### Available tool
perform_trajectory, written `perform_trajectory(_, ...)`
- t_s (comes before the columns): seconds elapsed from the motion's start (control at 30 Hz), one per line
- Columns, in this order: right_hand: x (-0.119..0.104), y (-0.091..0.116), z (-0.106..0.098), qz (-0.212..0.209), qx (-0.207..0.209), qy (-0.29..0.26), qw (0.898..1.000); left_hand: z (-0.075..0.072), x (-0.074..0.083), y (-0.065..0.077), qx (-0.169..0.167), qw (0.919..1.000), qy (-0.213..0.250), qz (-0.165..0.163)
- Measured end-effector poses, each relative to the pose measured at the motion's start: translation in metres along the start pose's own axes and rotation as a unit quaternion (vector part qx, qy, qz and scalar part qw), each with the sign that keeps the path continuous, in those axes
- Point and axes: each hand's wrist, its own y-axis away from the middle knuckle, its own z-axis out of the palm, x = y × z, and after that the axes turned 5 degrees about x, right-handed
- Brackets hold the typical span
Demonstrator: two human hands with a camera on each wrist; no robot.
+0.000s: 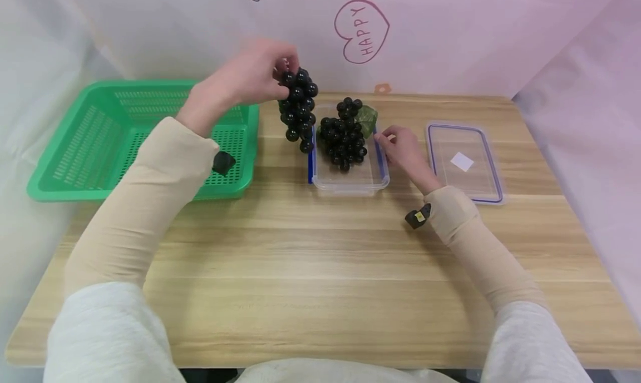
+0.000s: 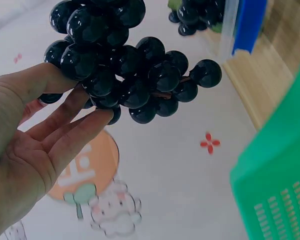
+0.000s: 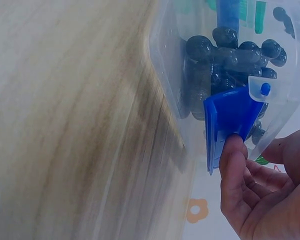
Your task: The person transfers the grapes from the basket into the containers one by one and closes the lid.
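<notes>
In the head view my left hand [image 1: 250,74] holds up a bunch of black grapes [image 1: 299,107], pinched near its upper end. The bunch hangs above the table between the green basket and a clear plastic box [image 1: 345,181]. The left wrist view shows thumb and fingers against the grapes [image 2: 135,80]. Another bunch of black grapes [image 1: 343,141], with a green leaf [image 1: 367,120], lies in the box. My right hand [image 1: 404,152] grips the box's right rim, its fingers by a blue latch [image 3: 235,112] in the right wrist view and its thumb near the wall.
A green slotted basket [image 1: 135,196] stands at the left of the wooden table [image 1: 320,294]. To the right of the box lies its clear lid [image 1: 450,141] with a blue seal and a white label. A printed white backdrop [image 1: 440,38] rises behind the table.
</notes>
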Motion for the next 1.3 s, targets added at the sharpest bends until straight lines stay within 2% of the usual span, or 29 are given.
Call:
perform_trajectory(0.27,-0.002,0.001,0.004,0.001,0.004,0.004,1.000,0.019,0.018,-0.015,-0.024,0.9981,-0.022,0.052)
perform_trajectory(0.47,-0.004,0.002,0.008,0.011,0.001,0.010,1.000,0.032,0.025,-0.021,-0.049,0.9966,-0.011,0.065)
perform_trajectory(0.67,-0.006,0.002,0.009,0.003,0.001,0.006,1.000,0.041,0.033,-0.026,-0.054,0.9931,-0.049,0.092)
perform_trajectory(0.77,-0.007,0.002,0.009,-0.002,0.004,0.000,1.000,0.048,0.040,-0.029,-0.068,0.9896,-0.066,0.108)
perform_trajectory(0.93,-0.007,0.002,0.010,-0.004,0.008,-0.004,1.000,0.058,0.052,-0.032,-0.092,0.9860,-0.068,0.121)
perform_trajectory(1.13,-0.008,0.002,0.011,-0.012,0.019,0.000,1.000,0.056,0.056,-0.032,-0.067,0.9891,-0.036,0.127)
perform_trajectory(1.3,-0.008,0.001,0.010,-0.010,0.023,0.002,1.000,0.056,0.055,-0.035,-0.040,0.9874,-0.018,0.152)
